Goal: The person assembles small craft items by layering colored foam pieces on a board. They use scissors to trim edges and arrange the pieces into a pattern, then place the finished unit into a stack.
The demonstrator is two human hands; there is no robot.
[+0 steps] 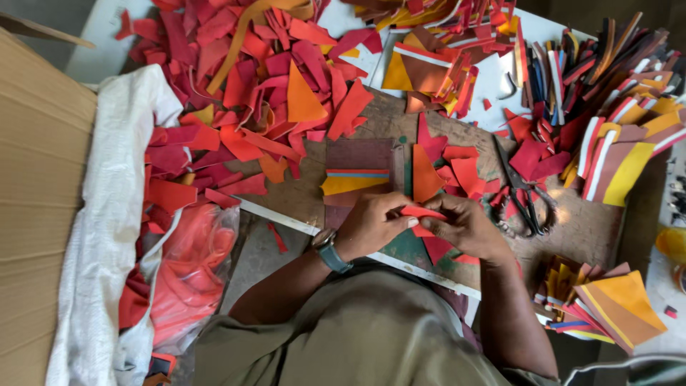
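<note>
My left hand (371, 223) and my right hand (464, 227) meet over the near edge of a worn work board (314, 189). Both pinch a small red cut piece (421, 212) between thumb and fingers. A grey wristwatch (330, 250) sits on my left wrist. Just beyond the hands lie an orange piece (425, 175), several red scraps (461, 168), and a striped maroon, blue and yellow panel (354, 179). Black scissors (525, 196) rest on the board right of my right hand.
A big heap of red and orange offcuts (264, 78) fills the far left. Striped strips (614, 107) pile at the right; stacked orange-maroon panels (607, 300) sit near right. A cardboard box (36, 200), white sack (107, 214) and plastic bag of red scraps (189, 264) stand left.
</note>
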